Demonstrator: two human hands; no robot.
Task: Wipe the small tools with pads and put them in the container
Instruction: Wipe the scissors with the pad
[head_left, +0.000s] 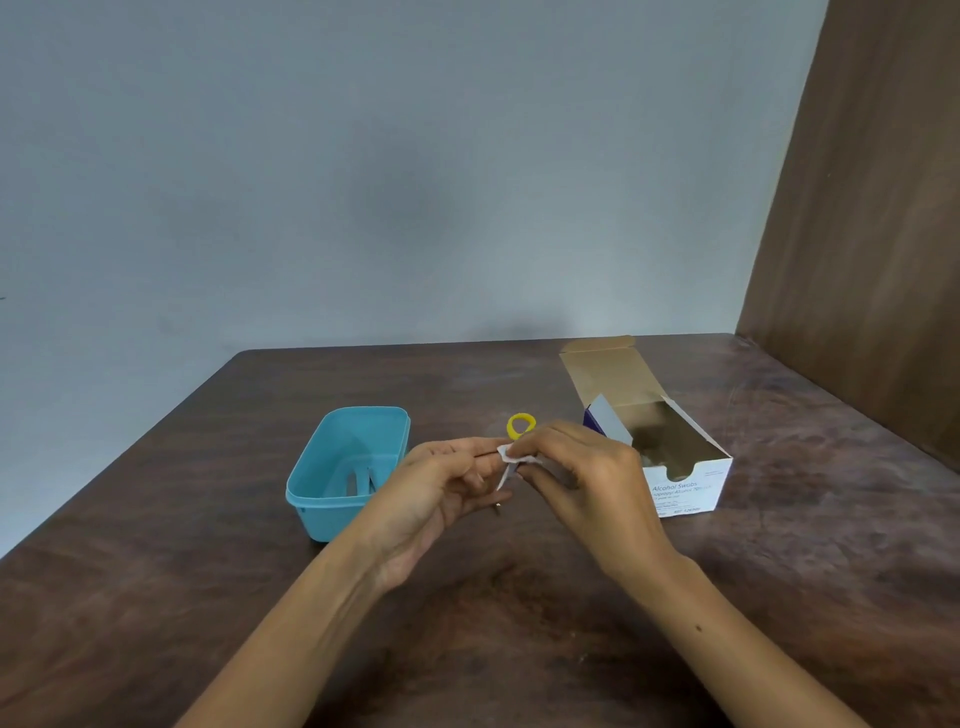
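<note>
Over the middle of the table, my left hand (441, 488) holds a small thin metal tool (497, 508), mostly hidden by the fingers, its tip poking out below. My right hand (576, 467) pinches a white pad (511, 456) against that tool. Just behind the hands a yellow ring handle (520, 425) shows; the rest of that tool is hidden. To the left stands an open light-blue plastic container (311, 499) with a couple of small metal tools (361, 480) lying inside.
An open white Alcohol Swabs box (691, 483) stands to the right of my hands, flap raised toward the back. The brown table (208, 597) meets a grey wall behind and a brown wooden panel (872, 234) at the right.
</note>
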